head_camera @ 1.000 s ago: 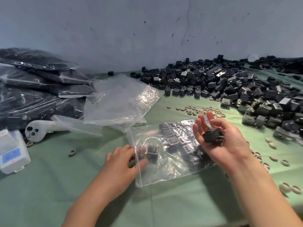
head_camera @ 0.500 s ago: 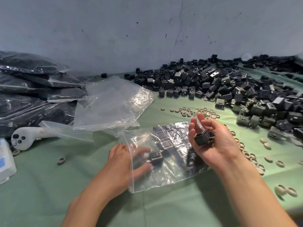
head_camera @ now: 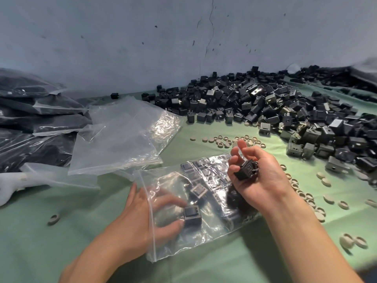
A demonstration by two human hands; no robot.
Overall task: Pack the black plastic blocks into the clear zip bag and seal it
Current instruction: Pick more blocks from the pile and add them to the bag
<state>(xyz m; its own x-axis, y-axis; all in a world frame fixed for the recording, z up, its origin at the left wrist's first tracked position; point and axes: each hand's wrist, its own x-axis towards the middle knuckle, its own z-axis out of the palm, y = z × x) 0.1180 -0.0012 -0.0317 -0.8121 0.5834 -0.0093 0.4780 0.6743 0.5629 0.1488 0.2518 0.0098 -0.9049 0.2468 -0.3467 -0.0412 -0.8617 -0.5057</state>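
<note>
Left hand (head_camera: 142, 217) is reaching into the open mouth of the clear zip bag (head_camera: 206, 235), with thumb and fingers curling round a black plastic block (head_camera: 192, 215) and pinching it inside the plastic. The hand is blurring a bit, so the exact finger contact is hard to read. Right hand (head_camera: 265, 180) is hovering palm-up over the bag's right part, fingers curling round a second block (head_camera: 245, 170) and holding it against the palm, one fingertip sticking out free. The zip bag is lying flat on the green cloth (head_camera: 61, 237), mouth facing left, between the two forearms. Packed blocks (head_camera: 197, 189) are sitting inside it, mostly toward its far and right side. Loose block pile (head_camera: 265, 107) is spreading across the far right of the cloth, up against the grey wall (head_camera: 142, 48). Beige round caps (head_camera: 224, 139) are lying scattered between the pile and the bag, with more trailing down to the right of the right forearm. Empty clear bags (head_camera: 122, 137) are lying stacked just beyond the zip bag, to its left. Filled dark bags (head_camera: 30, 111) are piling up at far left. White plastic device (head_camera: 8, 184) is poking in at the left edge, partly under a clear bag.
</note>
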